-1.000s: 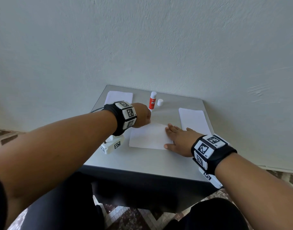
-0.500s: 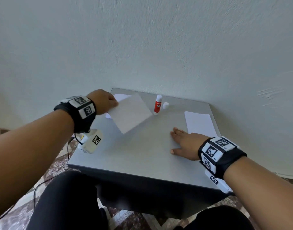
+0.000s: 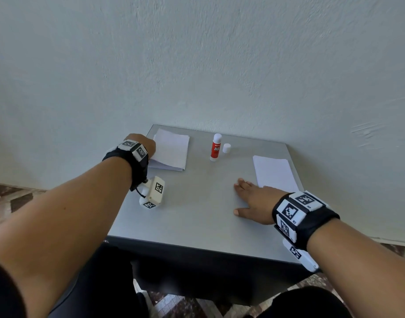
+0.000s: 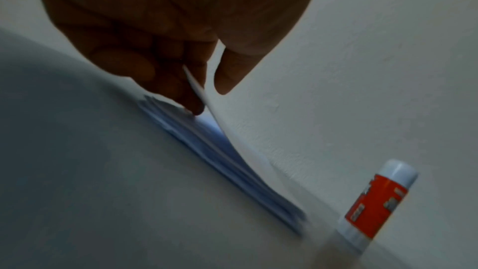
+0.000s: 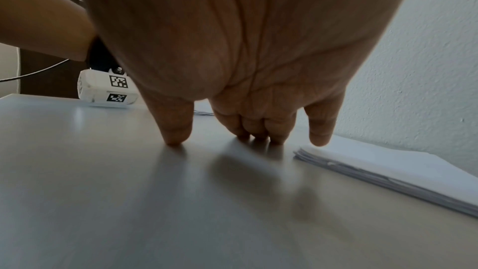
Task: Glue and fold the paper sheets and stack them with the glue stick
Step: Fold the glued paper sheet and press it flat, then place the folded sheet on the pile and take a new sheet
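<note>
Your left hand (image 4: 165, 34) pinches the folded sheet (image 4: 207, 105) over the stack (image 3: 170, 150). Square its edges before letting go. Right hand (image 3: 254, 203) lies flat on the counter (image 3: 197, 214), fingers apart.

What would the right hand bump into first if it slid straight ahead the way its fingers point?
Probably nothing nearby: the right hand points left-forward across bare table. Much further on lies the folded paper stack, though depth is unclear.

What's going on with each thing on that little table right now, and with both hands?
Folded sheet: pinched at one end by the left hand, lowered onto the pile.
Left pile: folded papers stacked at the far left corner.
Right pile: flat, untouched.
Glue stick: upright, uncapped.
Cap: standing beside the glue stick.
Left hand: pinching the sheet.
Right hand: flat, fingertips on the table.
</note>
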